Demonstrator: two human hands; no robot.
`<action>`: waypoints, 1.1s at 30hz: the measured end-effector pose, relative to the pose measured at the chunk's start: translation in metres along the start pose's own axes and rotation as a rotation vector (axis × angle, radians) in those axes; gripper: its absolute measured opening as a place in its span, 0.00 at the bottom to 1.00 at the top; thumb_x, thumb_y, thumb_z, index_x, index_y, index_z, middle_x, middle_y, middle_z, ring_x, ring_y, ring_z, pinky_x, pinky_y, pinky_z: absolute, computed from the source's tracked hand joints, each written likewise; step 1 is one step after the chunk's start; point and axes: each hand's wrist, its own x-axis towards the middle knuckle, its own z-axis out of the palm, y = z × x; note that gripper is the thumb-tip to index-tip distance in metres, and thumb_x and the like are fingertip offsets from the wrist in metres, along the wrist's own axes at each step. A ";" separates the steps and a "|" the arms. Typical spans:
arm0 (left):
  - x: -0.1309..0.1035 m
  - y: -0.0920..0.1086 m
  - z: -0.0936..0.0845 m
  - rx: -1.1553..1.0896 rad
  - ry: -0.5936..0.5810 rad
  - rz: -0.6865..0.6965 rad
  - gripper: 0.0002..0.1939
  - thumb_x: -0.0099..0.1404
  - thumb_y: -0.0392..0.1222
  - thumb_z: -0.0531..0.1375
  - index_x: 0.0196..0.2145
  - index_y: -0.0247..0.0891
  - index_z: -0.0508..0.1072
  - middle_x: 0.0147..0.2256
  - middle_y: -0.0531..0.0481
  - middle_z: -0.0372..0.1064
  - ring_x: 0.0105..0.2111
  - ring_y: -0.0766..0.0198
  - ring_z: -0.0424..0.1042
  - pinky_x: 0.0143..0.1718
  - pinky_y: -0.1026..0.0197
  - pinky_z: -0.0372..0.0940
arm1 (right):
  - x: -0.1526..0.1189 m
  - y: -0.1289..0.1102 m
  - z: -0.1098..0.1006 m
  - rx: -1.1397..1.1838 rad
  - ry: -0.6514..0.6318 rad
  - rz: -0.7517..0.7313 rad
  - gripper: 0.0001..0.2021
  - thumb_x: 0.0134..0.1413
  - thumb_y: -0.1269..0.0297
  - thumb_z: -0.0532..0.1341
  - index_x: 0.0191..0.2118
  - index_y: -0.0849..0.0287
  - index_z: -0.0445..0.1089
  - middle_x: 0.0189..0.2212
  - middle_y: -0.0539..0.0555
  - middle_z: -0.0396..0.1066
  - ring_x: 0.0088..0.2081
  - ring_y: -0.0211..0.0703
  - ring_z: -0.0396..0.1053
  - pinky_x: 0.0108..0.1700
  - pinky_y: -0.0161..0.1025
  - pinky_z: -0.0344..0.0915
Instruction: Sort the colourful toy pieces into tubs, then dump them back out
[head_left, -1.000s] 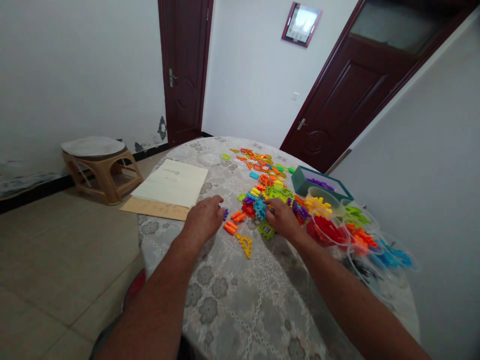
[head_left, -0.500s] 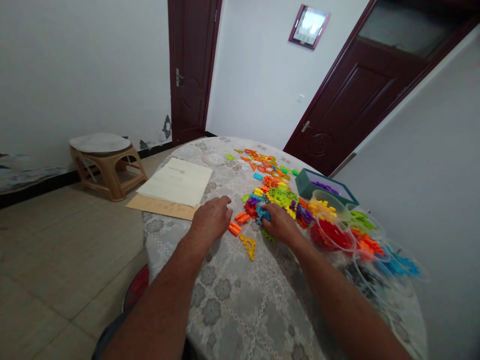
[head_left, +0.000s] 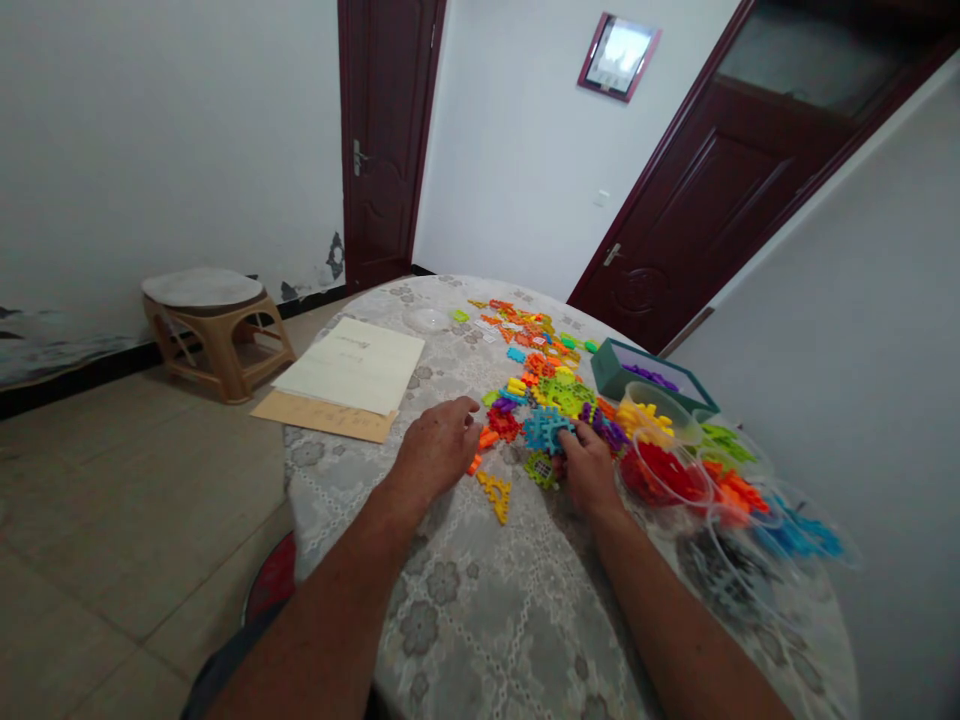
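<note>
My right hand [head_left: 589,468] is closed on a blue toothed gear piece [head_left: 546,430], thumb and fingers at its right edge. A lime green gear piece [head_left: 540,468] lies on the cloth just below it. My left hand [head_left: 442,440] hovers low over the table with loosely bent fingers apart, and nothing shows in its grasp. Close to its fingertips are orange connector pieces [head_left: 487,438], partly hidden by the hand. A red gear piece [head_left: 504,425] sits between my hands, and a yellow triangular piece [head_left: 496,496] lies nearer to me.
Mixed gear pieces [head_left: 562,392] spread across the tablecloth. On the right stand a green box [head_left: 611,372] and clear tubs holding yellow [head_left: 645,418], red [head_left: 660,475] and blue pieces [head_left: 806,530]. Cream paper [head_left: 349,365] lies left; a stool [head_left: 221,335] stands beyond.
My right hand has drawn right and slightly toward me with the blue gear piece, now more visible. My left hand has shifted right, covering more of the orange connectors.
</note>
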 end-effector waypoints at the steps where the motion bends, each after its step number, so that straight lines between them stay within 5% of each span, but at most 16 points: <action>1: -0.001 0.004 0.002 -0.066 -0.011 -0.009 0.18 0.71 0.39 0.58 0.55 0.38 0.76 0.47 0.42 0.80 0.47 0.54 0.78 0.52 0.56 0.67 | -0.001 0.000 0.003 0.112 -0.023 0.049 0.16 0.54 0.50 0.65 0.44 0.55 0.72 0.20 0.43 0.67 0.19 0.39 0.63 0.20 0.35 0.59; 7: -0.004 0.016 0.020 -0.466 -0.146 -0.042 0.24 0.68 0.45 0.60 0.60 0.38 0.74 0.50 0.42 0.80 0.45 0.56 0.79 0.45 0.59 0.72 | -0.015 -0.004 0.024 0.386 -0.236 0.092 0.18 0.53 0.51 0.68 0.43 0.56 0.70 0.22 0.42 0.68 0.16 0.33 0.62 0.17 0.31 0.58; 16: -0.004 0.013 0.035 -0.640 -0.206 -0.098 0.23 0.65 0.41 0.59 0.57 0.37 0.74 0.39 0.46 0.77 0.33 0.61 0.77 0.29 0.63 0.72 | -0.022 0.000 0.033 0.478 -0.359 0.098 0.21 0.55 0.52 0.71 0.48 0.56 0.70 0.25 0.44 0.72 0.18 0.35 0.66 0.18 0.31 0.63; 25: -0.014 0.024 0.028 -0.757 -0.259 -0.127 0.25 0.70 0.47 0.57 0.63 0.42 0.69 0.43 0.45 0.76 0.33 0.60 0.78 0.25 0.64 0.72 | -0.023 0.009 0.040 0.569 -0.418 0.157 0.19 0.56 0.51 0.71 0.45 0.57 0.70 0.27 0.46 0.73 0.20 0.35 0.68 0.20 0.32 0.67; 33: -0.017 0.024 0.034 -0.760 -0.289 -0.094 0.24 0.66 0.42 0.61 0.59 0.41 0.71 0.45 0.46 0.78 0.34 0.61 0.79 0.29 0.64 0.73 | -0.028 -0.002 0.037 0.500 -0.361 0.115 0.23 0.55 0.55 0.68 0.54 0.51 0.63 0.31 0.44 0.75 0.18 0.35 0.68 0.18 0.32 0.67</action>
